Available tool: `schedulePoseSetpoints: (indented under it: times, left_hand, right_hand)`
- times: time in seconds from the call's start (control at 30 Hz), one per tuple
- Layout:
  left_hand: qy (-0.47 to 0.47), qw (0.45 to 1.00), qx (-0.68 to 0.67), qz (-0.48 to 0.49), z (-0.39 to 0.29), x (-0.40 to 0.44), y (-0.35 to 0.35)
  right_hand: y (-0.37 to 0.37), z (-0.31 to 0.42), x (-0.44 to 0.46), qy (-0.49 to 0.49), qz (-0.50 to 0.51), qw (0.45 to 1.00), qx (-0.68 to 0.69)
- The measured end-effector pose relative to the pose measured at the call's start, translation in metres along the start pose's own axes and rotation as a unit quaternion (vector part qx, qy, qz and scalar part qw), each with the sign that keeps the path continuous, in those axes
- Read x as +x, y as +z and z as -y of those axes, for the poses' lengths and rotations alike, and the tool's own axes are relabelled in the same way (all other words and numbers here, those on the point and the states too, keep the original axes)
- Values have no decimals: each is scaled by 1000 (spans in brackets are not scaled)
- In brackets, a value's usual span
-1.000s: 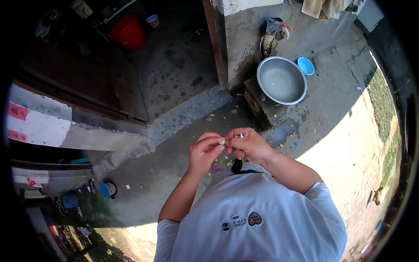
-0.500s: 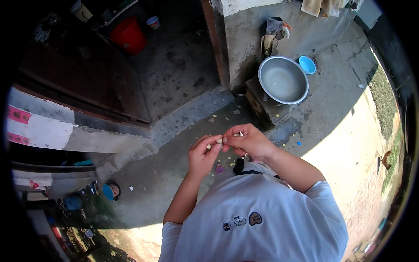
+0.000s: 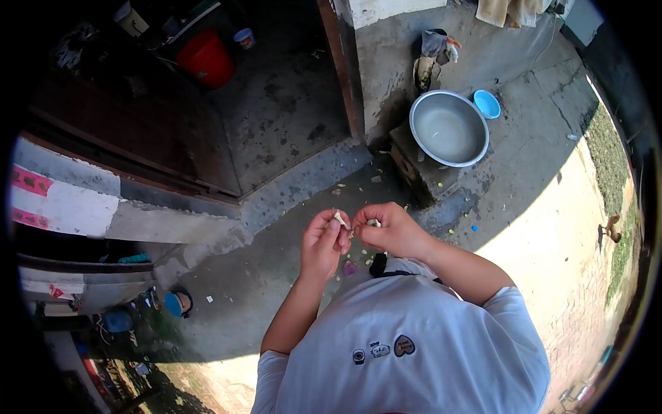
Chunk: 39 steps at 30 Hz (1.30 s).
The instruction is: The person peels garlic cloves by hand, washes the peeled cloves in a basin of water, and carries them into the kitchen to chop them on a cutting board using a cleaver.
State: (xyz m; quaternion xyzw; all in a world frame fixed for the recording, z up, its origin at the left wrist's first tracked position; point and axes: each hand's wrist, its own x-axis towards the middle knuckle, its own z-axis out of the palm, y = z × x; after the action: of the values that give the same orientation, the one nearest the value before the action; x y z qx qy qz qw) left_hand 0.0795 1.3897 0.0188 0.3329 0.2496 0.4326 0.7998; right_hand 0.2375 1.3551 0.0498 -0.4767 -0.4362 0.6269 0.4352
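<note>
In front of my shirt, my left hand (image 3: 323,247) is closed with a small cream-white piece (image 3: 340,219) pinched between thumb and fingers. It looks like a garlic clove or a shelled nut, too small to tell which. Close beside it on the right, my right hand (image 3: 394,232) is also closed. Another small whitish piece (image 3: 374,223) shows against its curled fingers. The fingertips of both hands nearly meet. Below them, several pale bits lie scattered on the concrete floor (image 3: 276,276).
Ahead to the right, a large metal basin (image 3: 449,129) rests on a low block (image 3: 414,169), with a small blue bowl (image 3: 487,104) beside it. A doorway at the left leads to a red bucket (image 3: 207,58). A blue-topped container (image 3: 178,303) stands at lower left.
My hands have drawn slightly apart, and the left has turned so its whitish piece points upward. At the far right, a small brown animal has moved farther up the view.
</note>
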Motion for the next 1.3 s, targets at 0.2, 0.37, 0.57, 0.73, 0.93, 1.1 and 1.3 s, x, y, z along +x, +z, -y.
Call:
schedulePoseSetpoints:
  times: [0.2, 0.37, 0.57, 0.73, 0.93, 1.1, 1.3]
  left_hand:
    - [46, 976, 211, -26, -8, -2, -1]
    - [93, 949, 298, -37, -3, -6, 3]
    - [134, 937, 322, -13, -3, -6, 1]
    - [95, 947, 305, -23, -3, -7, 2]
    - [41, 973, 226, -13, 1, -6, 5]
    - [-3, 996, 91, -24, 1, -7, 5]
    - [10, 982, 171, -80, -4, -4, 0]
  right_hand:
    - [-4, 12, 0, -57, -54, 987, -141]
    - [0, 12, 2, -96, -66, 983, -139]
    - [1, 5, 5, -104, -58, 986, -119]
    - [3, 6, 4, -88, -68, 989, -95]
    - [4, 9, 2, -60, -62, 995, -46]
    - [2, 6, -1, -99, -41, 989, -102]
    - [-1, 13, -5, -91, -29, 969, -228]
